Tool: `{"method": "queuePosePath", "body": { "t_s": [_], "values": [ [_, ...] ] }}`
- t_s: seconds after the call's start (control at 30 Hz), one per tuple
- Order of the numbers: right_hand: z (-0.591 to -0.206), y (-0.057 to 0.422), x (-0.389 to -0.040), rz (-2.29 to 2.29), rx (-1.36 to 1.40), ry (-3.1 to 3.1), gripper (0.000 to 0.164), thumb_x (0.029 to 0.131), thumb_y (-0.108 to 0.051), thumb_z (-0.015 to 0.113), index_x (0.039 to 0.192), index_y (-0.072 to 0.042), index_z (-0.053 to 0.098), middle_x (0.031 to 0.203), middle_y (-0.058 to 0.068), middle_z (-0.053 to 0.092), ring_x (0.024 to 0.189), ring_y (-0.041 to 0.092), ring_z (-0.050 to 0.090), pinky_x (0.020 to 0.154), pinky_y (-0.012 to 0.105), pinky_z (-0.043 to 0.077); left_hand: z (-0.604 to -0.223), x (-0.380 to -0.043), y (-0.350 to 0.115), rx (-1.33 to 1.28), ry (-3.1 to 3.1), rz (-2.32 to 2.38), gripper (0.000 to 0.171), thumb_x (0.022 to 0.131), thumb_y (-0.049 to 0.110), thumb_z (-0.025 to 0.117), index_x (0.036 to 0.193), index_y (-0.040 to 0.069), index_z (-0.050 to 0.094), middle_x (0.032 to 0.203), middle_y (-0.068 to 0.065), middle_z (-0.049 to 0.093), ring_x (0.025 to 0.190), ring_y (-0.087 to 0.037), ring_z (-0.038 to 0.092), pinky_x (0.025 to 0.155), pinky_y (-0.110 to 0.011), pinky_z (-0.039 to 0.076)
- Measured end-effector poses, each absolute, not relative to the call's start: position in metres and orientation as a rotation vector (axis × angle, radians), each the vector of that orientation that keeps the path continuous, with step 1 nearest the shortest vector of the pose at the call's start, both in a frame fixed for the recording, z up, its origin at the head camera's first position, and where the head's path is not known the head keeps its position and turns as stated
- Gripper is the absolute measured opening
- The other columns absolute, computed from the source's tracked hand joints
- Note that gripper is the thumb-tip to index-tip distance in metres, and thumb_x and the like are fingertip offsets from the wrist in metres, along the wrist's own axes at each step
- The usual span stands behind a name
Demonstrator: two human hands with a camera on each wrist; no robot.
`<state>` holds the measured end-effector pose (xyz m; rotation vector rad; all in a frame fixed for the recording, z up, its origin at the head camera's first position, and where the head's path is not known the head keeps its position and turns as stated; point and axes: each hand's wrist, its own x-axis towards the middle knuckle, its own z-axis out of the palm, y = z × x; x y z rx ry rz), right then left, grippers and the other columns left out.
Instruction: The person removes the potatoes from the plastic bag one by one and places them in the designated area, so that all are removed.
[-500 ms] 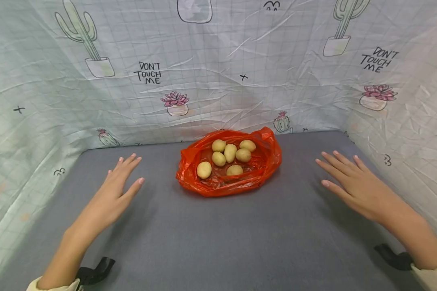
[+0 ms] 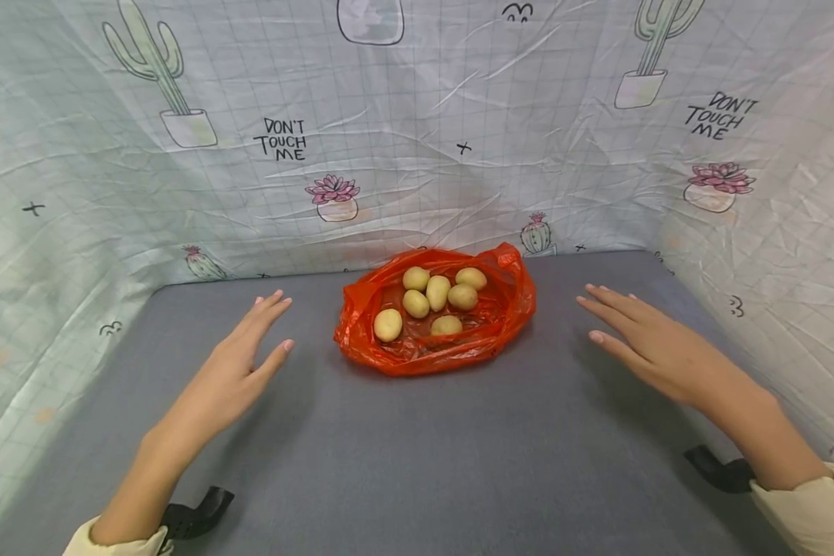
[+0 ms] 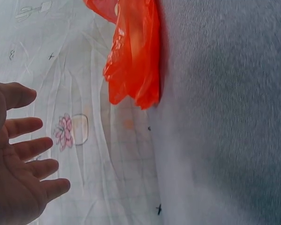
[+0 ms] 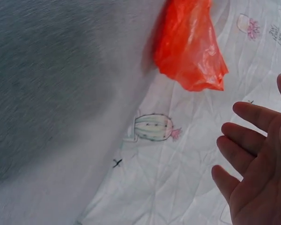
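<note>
A thin red plastic bag point(image 2: 417, 364) lies opened out toward the back of the grey table. Several yellowish potatoes point(image 2: 437, 293) sit inside it, most of them grouped at the middle and one apart at the left. My left hand point(image 2: 232, 378) hovers over the table left of the bag, fingers extended and thumb spread. To the bag's right, my right hand point(image 2: 667, 355) is held the same way. Neither hand touches anything. Both wrist views show an empty palm, with the side of the bag beyond the fingers.
The grey table point(image 2: 417, 463) stretches out in front of the bag. A pale cloth point(image 2: 417, 100) printed with cacti and lettering hangs behind the table and along both sides. Black straps point(image 2: 198, 516) are worn at the wrists, beside cream sleeves.
Both hands have moved inward, closer to the bag: the left one to the right, the right one to the left. Bag and potatoes lie as before.
</note>
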<state>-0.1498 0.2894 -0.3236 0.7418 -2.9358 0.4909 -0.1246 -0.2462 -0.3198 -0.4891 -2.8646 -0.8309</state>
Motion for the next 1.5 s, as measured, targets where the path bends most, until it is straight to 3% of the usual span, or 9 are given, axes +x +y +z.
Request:
{"method": "queuePosePath", "body": {
  "t_s": [0.17, 0.43, 0.7, 0.93, 1.27, 1.5],
  "values": [
    [-0.317, 0.277, -0.156, 0.562, 0.698, -2.982, 0.058, 0.106, -0.04, 0.053, 0.157, -0.019, 0.04, 0.162, 0.008, 0.037, 0.146, 0.037, 0.038, 0.113, 0.063, 0.032, -0.322, -0.126, -0.238, -0.524, -2.852, -0.841, 0.06, 0.106, 0.033, 0.054, 0.16, 0.019, 0.032, 0.168, -0.007, 0.024, 0.155, -0.035, 0.014, 0.115, -0.068, 0.023],
    [-0.311, 0.265, -0.169, 0.582, 0.861, -2.834, 0.045, 0.106, -0.03, 0.056, 0.147, -0.012, 0.055, 0.146, 0.011, 0.057, 0.133, 0.034, 0.054, 0.105, 0.06, 0.043, -0.322, -0.129, -0.227, -0.557, -2.831, -0.834, 0.058, 0.106, 0.031, 0.055, 0.159, 0.019, 0.034, 0.166, -0.006, 0.027, 0.155, -0.03, 0.017, 0.116, -0.065, 0.025],
    [-0.308, 0.254, -0.185, 0.61, 0.956, -2.719, 0.034, 0.101, -0.017, 0.063, 0.134, -0.011, 0.066, 0.132, 0.006, 0.067, 0.122, 0.029, 0.062, 0.099, 0.055, 0.049, -0.323, -0.132, -0.216, -0.62, -2.829, -0.823, 0.057, 0.105, 0.027, 0.057, 0.158, 0.017, 0.037, 0.163, -0.008, 0.033, 0.151, -0.031, 0.028, 0.116, -0.062, 0.029],
    [-0.302, 0.241, -0.206, 0.68, 0.972, -2.702, 0.035, 0.1, -0.016, 0.065, 0.135, -0.011, 0.065, 0.137, 0.009, 0.063, 0.125, 0.031, 0.059, 0.101, 0.056, 0.048, -0.322, -0.134, -0.205, -0.639, -2.826, -0.854, 0.057, 0.105, 0.028, 0.058, 0.157, 0.018, 0.038, 0.162, -0.005, 0.036, 0.149, -0.028, 0.032, 0.116, -0.059, 0.031],
    [-0.294, 0.219, -0.239, 0.72, 0.964, -2.754, 0.037, 0.097, -0.02, 0.071, 0.133, -0.01, 0.066, 0.141, 0.012, 0.058, 0.124, 0.033, 0.056, 0.091, 0.052, 0.051, -0.318, -0.138, -0.195, -0.681, -2.81, -0.877, 0.054, 0.105, 0.031, 0.058, 0.154, 0.018, 0.041, 0.159, -0.004, 0.039, 0.147, -0.026, 0.035, 0.116, -0.056, 0.033],
    [-0.295, 0.21, -0.263, 0.848, 0.924, -2.878, 0.044, 0.095, -0.022, 0.074, 0.136, -0.01, 0.064, 0.152, 0.016, 0.046, 0.136, 0.037, 0.047, 0.101, 0.056, 0.049, -0.314, -0.14, -0.191, -0.695, -2.822, -0.88, 0.053, 0.105, 0.027, 0.058, 0.154, 0.017, 0.042, 0.158, -0.003, 0.04, 0.147, -0.025, 0.036, 0.116, -0.055, 0.033]
  ]
}}
